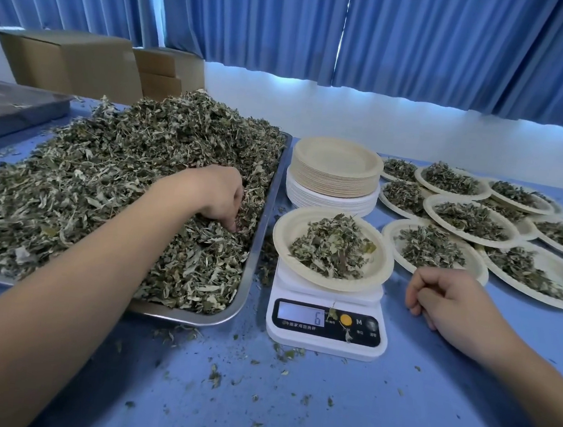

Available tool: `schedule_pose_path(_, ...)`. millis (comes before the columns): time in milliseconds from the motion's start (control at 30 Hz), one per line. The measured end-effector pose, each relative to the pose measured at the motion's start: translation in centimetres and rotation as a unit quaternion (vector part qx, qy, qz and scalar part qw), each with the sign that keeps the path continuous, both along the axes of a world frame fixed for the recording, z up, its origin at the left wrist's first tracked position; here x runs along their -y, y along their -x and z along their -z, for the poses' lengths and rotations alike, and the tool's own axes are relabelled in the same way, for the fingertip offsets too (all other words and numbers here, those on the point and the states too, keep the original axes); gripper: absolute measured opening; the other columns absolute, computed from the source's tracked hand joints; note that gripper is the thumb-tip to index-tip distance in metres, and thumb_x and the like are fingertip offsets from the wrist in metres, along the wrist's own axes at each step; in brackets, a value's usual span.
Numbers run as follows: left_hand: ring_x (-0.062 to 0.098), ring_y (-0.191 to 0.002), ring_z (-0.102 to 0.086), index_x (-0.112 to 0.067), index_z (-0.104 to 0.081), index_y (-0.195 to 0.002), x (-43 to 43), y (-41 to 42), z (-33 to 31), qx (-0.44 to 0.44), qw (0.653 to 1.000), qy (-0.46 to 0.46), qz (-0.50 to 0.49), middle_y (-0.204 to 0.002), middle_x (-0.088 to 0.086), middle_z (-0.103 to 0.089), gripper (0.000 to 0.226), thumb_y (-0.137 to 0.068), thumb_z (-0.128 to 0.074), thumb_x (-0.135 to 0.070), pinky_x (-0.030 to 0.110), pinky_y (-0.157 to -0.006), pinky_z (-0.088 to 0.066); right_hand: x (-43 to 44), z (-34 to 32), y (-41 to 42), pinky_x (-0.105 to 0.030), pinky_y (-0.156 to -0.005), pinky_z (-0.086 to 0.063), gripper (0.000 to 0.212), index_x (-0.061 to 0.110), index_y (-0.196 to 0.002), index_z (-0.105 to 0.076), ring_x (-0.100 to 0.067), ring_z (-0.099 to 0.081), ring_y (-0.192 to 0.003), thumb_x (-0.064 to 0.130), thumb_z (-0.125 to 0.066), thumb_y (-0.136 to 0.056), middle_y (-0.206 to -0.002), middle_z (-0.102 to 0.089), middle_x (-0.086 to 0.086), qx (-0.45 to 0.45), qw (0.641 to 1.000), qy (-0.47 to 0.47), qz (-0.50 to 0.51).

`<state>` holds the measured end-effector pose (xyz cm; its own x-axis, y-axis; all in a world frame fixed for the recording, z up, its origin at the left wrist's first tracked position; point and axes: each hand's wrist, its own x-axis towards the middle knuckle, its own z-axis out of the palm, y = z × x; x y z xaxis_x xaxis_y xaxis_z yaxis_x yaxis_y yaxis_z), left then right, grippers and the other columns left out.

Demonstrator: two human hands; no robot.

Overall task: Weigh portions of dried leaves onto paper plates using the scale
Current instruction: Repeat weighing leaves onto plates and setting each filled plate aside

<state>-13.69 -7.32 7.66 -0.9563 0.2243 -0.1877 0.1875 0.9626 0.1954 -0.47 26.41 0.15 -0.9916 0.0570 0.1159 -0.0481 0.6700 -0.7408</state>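
Left hand (pixel 218 196) is knuckles-up and buried in the dried leaves (pixel 107 170), fingers curled down and gripping a tuft, tips lost in the heap. The forearm reaches in diagonally from the bottom left. The leaves are crumbly grey-green shreds with pale undersides, heaped well over the rim of a shiny rounded-corner metal tray (pixel 261 232).

Just right of the tray sits the scale (pixel 325 339) – white plastic with a glossy black front panel. The display reads "6", with an orange round button and an "M" beside it. There's small Chinese print under the screen that I can't make out. On it rests a cream paper plate (pixel 285 234) carrying a small mound of leaves.

Right hand (pixel 453 300) rests on the blue table (pixel 358 407) right of the scale, fingers loosely curled, holding nothing.

Behind the scale is a stack of empty plates (pixel 333 184) – tan ones on top of white. To the right lie overlapping filled plates (pixel 390 233). Crumbs are scattered over the tabletop. Cardboard boxes (pixel 72 62) and pleated blue curtains (pixel 424 38) are at the back.
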Motion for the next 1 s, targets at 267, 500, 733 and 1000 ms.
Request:
schedule_pose_path(267,0.024,-0.088,-0.066,-0.009,-0.068,-0.077,-0.2,0.2,0.3,-0.019,0.999,0.041,-0.02,-0.092,0.004,-0.074,0.014,-0.088,-0.072,-0.002,0.041,-0.09,-0.056,-0.1,0.1,0.0,-0.029,-0.048,-0.037,0.05,0.022,-0.061,-0.067,-0.021,-0.045,-0.047,-0.015,-0.046,-0.087,-0.059,-0.065,-0.004,0.0,1.0,0.004,0.002)
schedule_pose_path(500,0.027,-0.084,-0.068,-0.01,-0.067,-0.086,-0.3,-0.1,0.0,-0.066,0.995,0.058,-0.049,-0.087,0.004,-0.071,0.015,-0.082,-0.079,-0.018,0.046,-0.086,-0.057,-0.1,0.1,0.0,-0.027,-0.046,-0.037,0.05,0.022,-0.06,-0.067,-0.02,-0.045,-0.046,-0.015,-0.046,-0.087,-0.06,-0.065,-0.005,0.0,1.0,0.005,0.001)
schedule_pose_path(733,0.025,-0.083,-0.065,-0.024,-0.064,-0.09,-1.5,-0.6,-0.6,-0.197,0.98,-0.029,-0.006,-0.089,-0.001,-0.068,0.015,-0.089,-0.057,-0.011,0.045,-0.081,-0.058,-0.2,0.1,0.0,-0.03,-0.048,-0.038,0.051,0.024,-0.061,-0.067,-0.021,-0.046,-0.046,-0.015,-0.046,-0.086,-0.061,-0.066,-0.004,-0.001,1.0,0.001,0.0)
schedule_pose_path(1000,0.005,-0.089,-0.06,-0.034,-0.061,-0.126,-3.7,-2.6,-1.6,-0.069,0.972,-0.16,0.158,-0.105,-0.013,-0.062,0.084,-0.062,-0.063,-0.087,0.026,-0.076,-0.046,0.5,0.1,0.2,-0.021,-0.037,-0.035,0.035,0.015,-0.078,-0.065,-0.018,-0.045,-0.04,-0.007,-0.046,-0.096,-0.064,-0.066,-0.005,-0.066,0.986,0.139,0.067)
